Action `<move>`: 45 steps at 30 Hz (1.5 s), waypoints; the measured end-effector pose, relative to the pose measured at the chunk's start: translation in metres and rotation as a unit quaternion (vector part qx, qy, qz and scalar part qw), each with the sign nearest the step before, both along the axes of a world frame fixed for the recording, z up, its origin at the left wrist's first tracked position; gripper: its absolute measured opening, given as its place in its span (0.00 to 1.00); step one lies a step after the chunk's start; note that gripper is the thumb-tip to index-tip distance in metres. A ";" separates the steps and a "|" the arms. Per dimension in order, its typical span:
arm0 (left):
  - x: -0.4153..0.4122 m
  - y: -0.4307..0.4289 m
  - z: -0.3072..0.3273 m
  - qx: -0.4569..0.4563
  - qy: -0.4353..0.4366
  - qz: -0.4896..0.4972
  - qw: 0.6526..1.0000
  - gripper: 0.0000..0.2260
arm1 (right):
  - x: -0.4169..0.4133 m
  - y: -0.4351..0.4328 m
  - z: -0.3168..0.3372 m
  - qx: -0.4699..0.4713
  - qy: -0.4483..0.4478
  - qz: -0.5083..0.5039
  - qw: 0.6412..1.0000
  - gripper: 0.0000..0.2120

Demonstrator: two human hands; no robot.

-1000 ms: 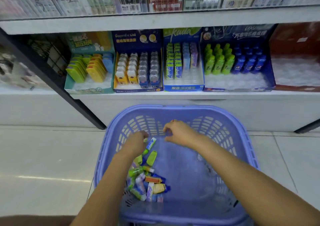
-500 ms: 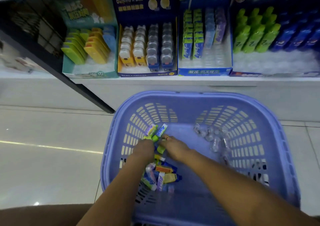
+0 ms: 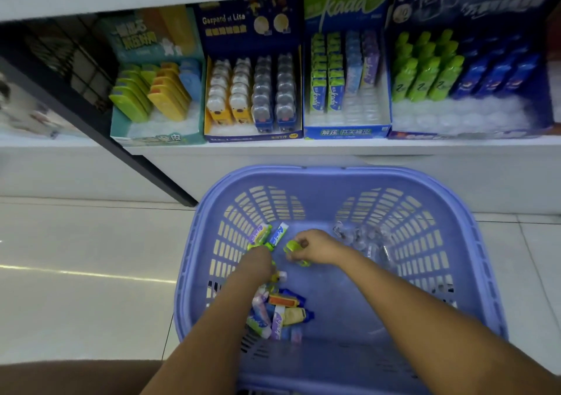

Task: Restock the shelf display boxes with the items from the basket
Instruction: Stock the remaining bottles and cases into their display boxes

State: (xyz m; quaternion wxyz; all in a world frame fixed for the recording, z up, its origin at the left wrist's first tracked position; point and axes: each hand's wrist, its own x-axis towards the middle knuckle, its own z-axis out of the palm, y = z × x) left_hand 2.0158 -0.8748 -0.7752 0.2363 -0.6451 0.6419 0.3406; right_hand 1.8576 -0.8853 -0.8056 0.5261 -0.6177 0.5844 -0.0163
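Head view, we log:
- purple basket (image 3: 334, 173) on floor (image 3: 91, 273), below shelf (image 3: 303, 149).
- left hand (image 3: 258, 258) inside basket, grasping two kada packs (image 3: 261, 234), ends sticking out past knuckles.
- right hand (image 3: 315, 247) just beside, pinching green item (image 3: 292, 246).
- mixed item pile (image 3: 279, 309) on basket bottom under left forearm.
- clear plastic pieces (image 3: 361, 240) near right hand.
- display boxes side by side on shelf; kada box (image 3: 346, 132) holds packs in back rows.

We cannot see the fingers of the left hand (image 3: 258, 258), which lie behind its own back (so its grip is unclear), and its forearm covers part of the loose items (image 3: 282, 312). The right hand (image 3: 314, 247) hides part of the green item (image 3: 292, 246) it pinches. The near rim of the basket (image 3: 349, 172) runs off the bottom edge, and the clear packets (image 3: 361, 238) blur together.
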 end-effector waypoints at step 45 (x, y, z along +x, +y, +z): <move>0.125 -0.067 0.163 -0.260 0.605 0.535 0.529 0.08 | 0.203 -0.205 0.257 -0.443 0.185 -0.035 0.877 0.11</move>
